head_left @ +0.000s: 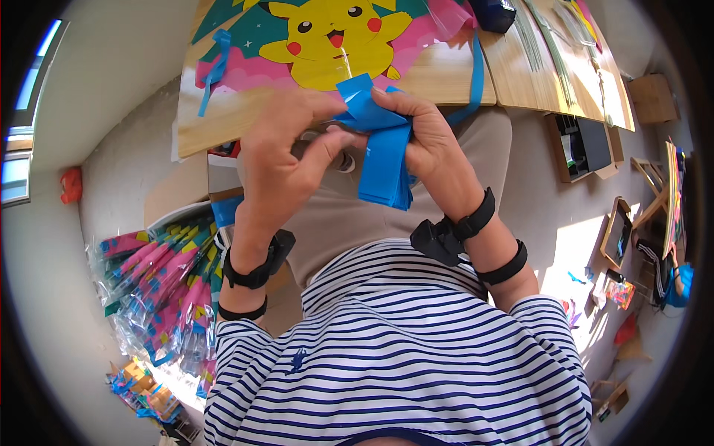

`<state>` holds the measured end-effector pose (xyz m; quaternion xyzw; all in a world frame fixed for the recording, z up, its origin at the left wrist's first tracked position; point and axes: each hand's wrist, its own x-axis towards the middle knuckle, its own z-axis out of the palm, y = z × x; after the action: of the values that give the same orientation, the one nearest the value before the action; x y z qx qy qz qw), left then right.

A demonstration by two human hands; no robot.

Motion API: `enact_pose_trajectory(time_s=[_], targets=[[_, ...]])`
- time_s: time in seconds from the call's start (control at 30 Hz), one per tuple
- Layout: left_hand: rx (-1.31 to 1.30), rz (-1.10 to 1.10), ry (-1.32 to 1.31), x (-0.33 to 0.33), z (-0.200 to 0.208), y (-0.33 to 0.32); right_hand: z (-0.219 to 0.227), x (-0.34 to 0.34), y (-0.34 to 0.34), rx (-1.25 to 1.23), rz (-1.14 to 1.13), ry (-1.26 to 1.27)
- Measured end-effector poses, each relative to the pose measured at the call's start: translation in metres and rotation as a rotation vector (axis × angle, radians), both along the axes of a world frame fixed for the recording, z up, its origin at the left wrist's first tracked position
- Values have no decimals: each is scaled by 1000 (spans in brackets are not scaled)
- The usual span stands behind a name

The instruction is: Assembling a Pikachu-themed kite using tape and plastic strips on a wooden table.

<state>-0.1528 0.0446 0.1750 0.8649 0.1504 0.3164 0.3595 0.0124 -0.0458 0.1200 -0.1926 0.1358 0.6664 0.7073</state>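
Note:
A folded bundle of blue plastic ribbon (385, 167) hangs over my lap, just in front of the table edge. My right hand (431, 140) grips the upper part of the bundle, thumb on top and fingers behind. My left hand (286, 156) is at the bundle's left side, its index finger and thumb curled against a folded blue flap (358, 104); its other fingers are partly hidden. Beyond my hands, a printed kite sheet (338, 44) with a yellow cartoon character lies on the table. One loose blue ribbon (216, 67) rests on the sheet's left part.
The wooden table (446, 78) spans the far side, with thin rods (547, 52) and a dark blue object (494, 13) at right. Plastic-wrapped kites (167, 282) are heaped at my left. An open box (580, 149) stands on the floor at right, and another person (673, 282) is at the far right.

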Motion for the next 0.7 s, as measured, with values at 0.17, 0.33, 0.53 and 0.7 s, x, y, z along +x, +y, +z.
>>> enact_pose_trajectory(time_s=[0.17, 0.33, 0.53, 0.7], targets=[[111, -222, 87, -20, -6, -24, 5, -3, 2, -10, -1, 39], [146, -201, 74, -19, -13, -24, 3, -3, 2, 17, 12, 46], [136, -214, 70, -17, -11, -28, 4, -2, 1, 20, -14, 34], [182, -213, 28, -11, -18, -28, 0, -1, 2, 10, -16, 39]])
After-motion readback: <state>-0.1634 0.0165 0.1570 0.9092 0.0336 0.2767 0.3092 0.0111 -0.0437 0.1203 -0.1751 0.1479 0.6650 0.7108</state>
